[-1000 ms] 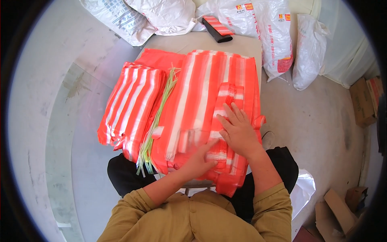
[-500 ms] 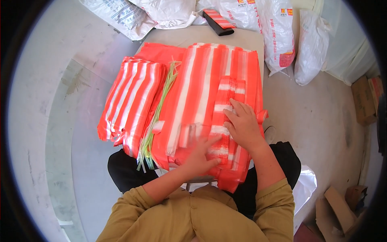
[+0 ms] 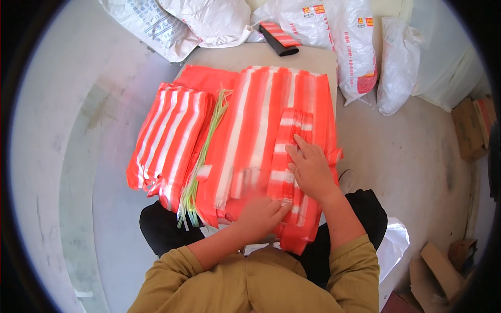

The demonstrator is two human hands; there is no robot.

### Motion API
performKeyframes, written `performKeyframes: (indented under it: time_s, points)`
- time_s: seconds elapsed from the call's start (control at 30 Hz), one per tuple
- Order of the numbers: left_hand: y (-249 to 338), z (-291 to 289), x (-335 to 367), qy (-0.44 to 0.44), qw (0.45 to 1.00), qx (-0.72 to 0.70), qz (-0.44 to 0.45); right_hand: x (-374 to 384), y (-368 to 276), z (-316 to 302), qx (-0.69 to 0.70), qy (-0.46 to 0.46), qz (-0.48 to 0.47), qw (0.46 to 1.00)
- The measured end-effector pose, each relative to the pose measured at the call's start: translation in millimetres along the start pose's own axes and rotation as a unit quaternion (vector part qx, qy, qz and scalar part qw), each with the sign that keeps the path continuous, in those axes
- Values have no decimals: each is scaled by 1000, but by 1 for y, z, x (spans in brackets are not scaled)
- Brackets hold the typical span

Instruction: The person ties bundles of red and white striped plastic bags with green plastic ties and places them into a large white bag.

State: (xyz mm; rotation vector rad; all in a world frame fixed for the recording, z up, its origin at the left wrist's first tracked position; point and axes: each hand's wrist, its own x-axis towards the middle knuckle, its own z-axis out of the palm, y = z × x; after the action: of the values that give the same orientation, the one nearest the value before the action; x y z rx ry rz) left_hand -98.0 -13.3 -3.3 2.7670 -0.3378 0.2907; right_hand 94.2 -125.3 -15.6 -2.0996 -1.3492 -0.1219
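Right of centre, your right hand spreads loosely over a pleated, striped plastic bundle; your left hand, earlier splayed, now curls, grip unclear.

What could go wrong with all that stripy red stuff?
The right hand rests on the folded striped strip; if it lifts, the layers might spread apart. Also, the thin green strands lie loose beside the smaller striped stack, so a bump could scatter them.

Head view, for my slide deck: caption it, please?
Left hand and right hand at a folded red-and-white strip; green strands lie left.
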Motion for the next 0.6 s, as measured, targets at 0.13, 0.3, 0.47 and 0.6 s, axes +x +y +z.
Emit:
performKeyframes:
  time_s: [0.13,0.3,0.47,0.6]
  points:
    - [-2,-5,-2,-27,999,10,37,-1,3,2,-27,-6,-15,1000]
    - [-5,-7,-3,2,997,20,74,-1,5,6,-30,-6,-11,999]
    - [-7,-5,-5,-8,996,23,90,-1,5,8,-28,-3,-7,1000]
    - [-8,-3,-5,-15,995,27,96,2,4,8,-11,7,1,1000]
